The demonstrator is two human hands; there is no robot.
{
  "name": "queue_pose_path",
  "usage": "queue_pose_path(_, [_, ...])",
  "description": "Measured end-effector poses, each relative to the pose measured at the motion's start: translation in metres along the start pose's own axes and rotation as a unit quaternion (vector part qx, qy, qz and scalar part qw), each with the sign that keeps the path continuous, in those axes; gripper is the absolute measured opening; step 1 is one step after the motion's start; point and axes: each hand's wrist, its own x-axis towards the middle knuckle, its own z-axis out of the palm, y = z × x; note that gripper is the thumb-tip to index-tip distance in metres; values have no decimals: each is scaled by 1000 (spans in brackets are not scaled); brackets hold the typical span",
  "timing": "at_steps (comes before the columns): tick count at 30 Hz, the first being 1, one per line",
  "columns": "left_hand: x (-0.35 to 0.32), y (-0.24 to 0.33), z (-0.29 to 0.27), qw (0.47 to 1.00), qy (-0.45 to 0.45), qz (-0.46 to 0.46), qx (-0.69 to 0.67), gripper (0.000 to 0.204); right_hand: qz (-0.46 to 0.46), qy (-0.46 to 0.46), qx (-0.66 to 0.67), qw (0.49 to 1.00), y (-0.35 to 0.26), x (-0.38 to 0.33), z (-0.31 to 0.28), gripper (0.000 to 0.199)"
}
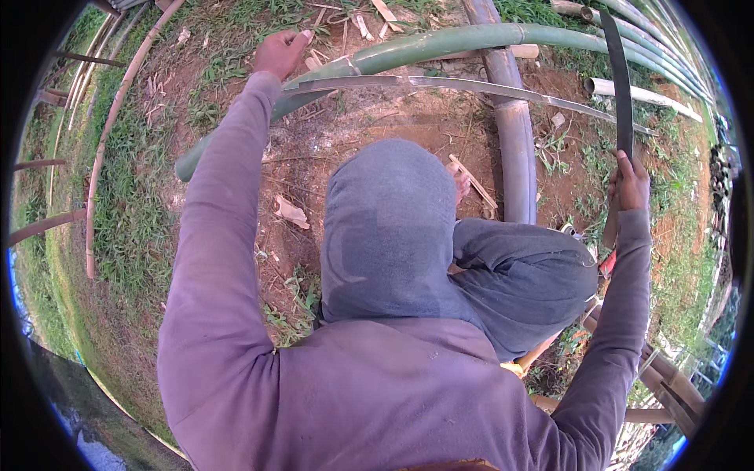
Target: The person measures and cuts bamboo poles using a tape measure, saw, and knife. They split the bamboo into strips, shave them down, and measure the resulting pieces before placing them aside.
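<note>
Outdoors, the person's left hand [279,53] is closed on the near end of a long, thin split bamboo strip [471,88], gripping it with the fingers curled over the top. The strip is flat and pale, greyish with a dull sheen, and it runs from that hand to the right across the view, bowing slightly and tapering to a fine point near the right side. It passes above a thick green bamboo pole [440,43] that lies on the ground behind it, smooth and glossy, with its cut end down at the left by the grass.

The right hand [631,182] is clenched around the handle of a long dark machete blade [618,82], which stands nearly upright and curves a little toward its tip. The blade crosses the far part of the strip; whether the edge is touching it I cannot tell.

A grey pipe-like pole [512,141] lies lengthwise on bare reddish soil [377,133], with wood chips [290,212] scattered about. More green bamboo culms [652,39] are stacked at the upper right, and grass [126,204] covers the left side.
</note>
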Motion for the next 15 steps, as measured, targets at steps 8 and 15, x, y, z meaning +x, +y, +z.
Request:
queue_pose_path(8, [214, 109, -106, 968, 141, 78, 190, 53, -133, -176, 121, 968, -250, 201, 246, 39])
queue_pose_path(15, [316, 204, -238, 958, 98, 124, 240, 47, -165, -86, 69, 980, -322, 323, 152, 41])
